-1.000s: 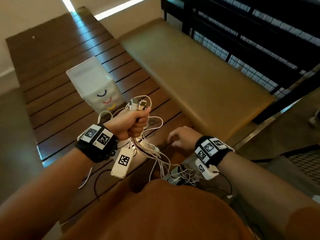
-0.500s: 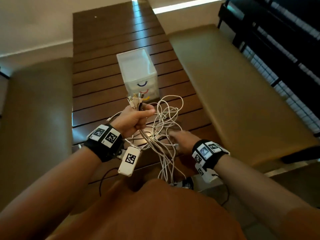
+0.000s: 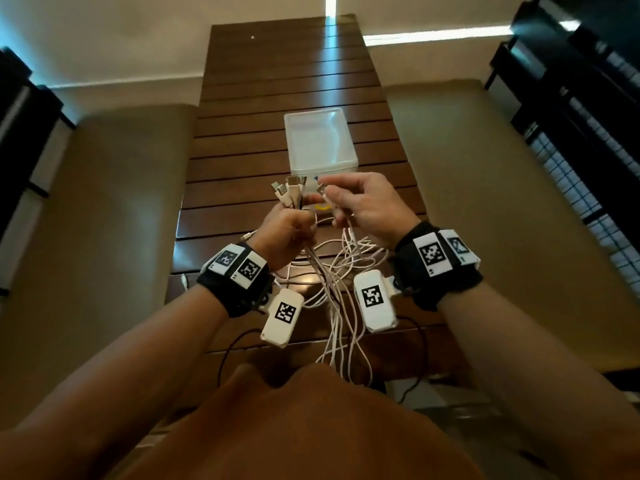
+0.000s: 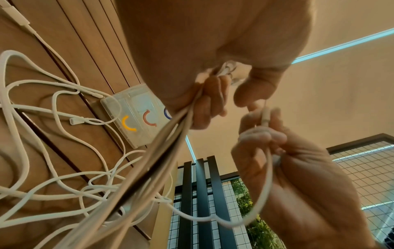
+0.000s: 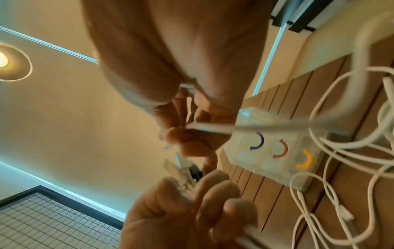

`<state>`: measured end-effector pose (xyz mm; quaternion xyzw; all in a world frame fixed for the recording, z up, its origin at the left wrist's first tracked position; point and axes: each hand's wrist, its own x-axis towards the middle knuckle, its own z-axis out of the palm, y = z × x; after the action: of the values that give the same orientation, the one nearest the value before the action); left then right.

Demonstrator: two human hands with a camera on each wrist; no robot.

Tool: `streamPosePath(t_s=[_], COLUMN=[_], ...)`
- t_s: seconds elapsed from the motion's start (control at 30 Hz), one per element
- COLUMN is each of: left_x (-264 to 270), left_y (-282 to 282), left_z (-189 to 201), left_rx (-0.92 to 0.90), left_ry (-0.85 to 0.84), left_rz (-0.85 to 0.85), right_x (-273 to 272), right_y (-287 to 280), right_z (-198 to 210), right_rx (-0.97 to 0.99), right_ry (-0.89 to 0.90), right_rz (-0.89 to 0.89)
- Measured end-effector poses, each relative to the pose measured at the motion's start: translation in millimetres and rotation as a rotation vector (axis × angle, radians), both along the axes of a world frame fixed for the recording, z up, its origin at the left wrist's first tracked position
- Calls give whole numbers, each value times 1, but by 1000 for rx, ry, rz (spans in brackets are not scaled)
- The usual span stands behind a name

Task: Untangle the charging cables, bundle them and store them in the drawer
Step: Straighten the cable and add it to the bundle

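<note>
White charging cables (image 3: 341, 289) are hanging in loops from the left hand (image 3: 289, 233), whose fist grip is closing around the bundle, plugs sticking up above it. The right hand (image 3: 367, 209) is pinching one plug (image 3: 321, 188) just beside. The drawer box (image 3: 318, 143) is standing behind on the tabletop (image 3: 242, 150).

Black wristbands (image 3: 235, 285) with white coded tags, white camera pods (image 3: 375, 301), brown top (image 3: 304, 427)

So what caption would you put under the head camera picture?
Left hand grips gathered white charging cables, right hand pinches one plug, before a translucent plastic drawer box.
</note>
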<state>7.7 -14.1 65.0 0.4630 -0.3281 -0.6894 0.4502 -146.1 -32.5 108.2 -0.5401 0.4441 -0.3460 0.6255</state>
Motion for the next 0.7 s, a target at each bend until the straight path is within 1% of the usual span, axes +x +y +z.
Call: streamPosePath(t_s=[0.07,0.17,0.33,0.5,0.6,0.7], left_x=[0,0,5,5,4,2], left_y=[3,5,2,-1,-2,-2], left_z=[1,3,8,15,18,21], left_rx=[-28,-37,5,-69,-62,-36], left_ry=[55,130,164,76,54,26], left_rz=[-27,-48,39,55,68,129], right_x=[10,19,26,32,33,33], right_y=[0,0,0,0,-4,-8], right_z=[-2,-6,-10,-12,-14,-15], right_rx=[40,56,90,166,202,167], right_ry=[-58,-112,-105,-162,-121,-31], right_rz=[-47,-45,-76,-89,-28,37])
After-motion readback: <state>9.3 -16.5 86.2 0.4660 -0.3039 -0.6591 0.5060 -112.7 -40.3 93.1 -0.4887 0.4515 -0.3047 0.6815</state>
